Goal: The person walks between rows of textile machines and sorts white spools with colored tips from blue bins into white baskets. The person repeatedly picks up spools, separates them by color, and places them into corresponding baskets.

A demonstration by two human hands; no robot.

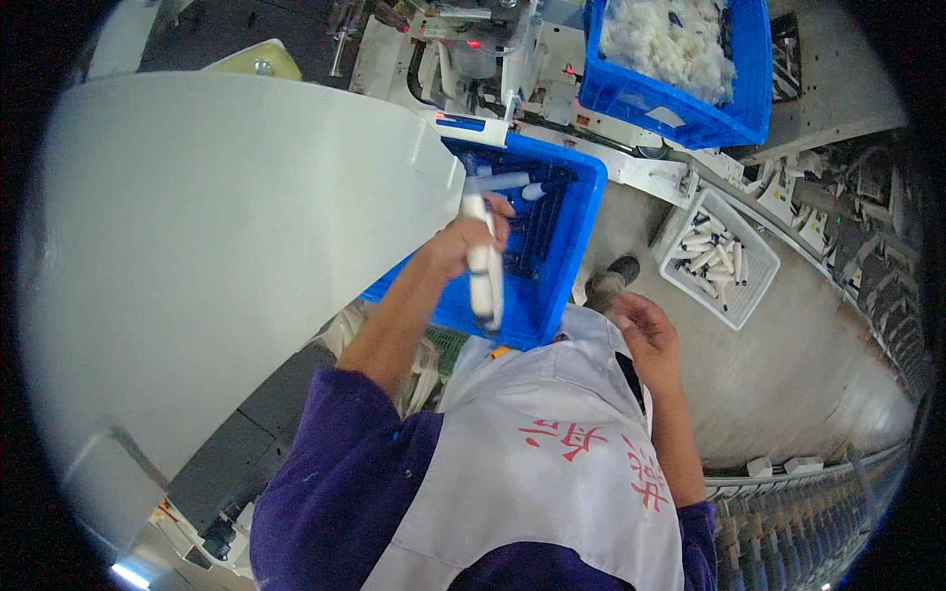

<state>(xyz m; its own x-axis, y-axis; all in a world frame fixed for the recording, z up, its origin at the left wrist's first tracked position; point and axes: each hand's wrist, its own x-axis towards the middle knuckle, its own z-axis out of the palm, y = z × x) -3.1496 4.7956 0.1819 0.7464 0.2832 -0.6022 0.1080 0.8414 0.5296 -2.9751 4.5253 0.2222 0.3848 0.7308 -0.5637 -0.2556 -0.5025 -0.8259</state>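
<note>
My left hand (463,242) is closed round some long white yarn bobbins (481,284), which stick out past both sides of the fist and are blurred by motion. How many it grips, I cannot tell. They are above a blue crate (579,236), in front of my white apron (552,414). Inside the crate lie a few white bobbins (537,190) and dark tubes, partly hidden by my hand. My right hand (645,335) hangs beside my right hip, with loosely bent fingers and nothing seen in them.
A large white curved machine panel (246,236) fills the left side, overhanging the crate. Ahead stands machinery (473,59) with red lights. A blue bin (680,123) with white fluffy fibre is at the far right. On the floor, a white basket (734,313) holds several bobbins.
</note>
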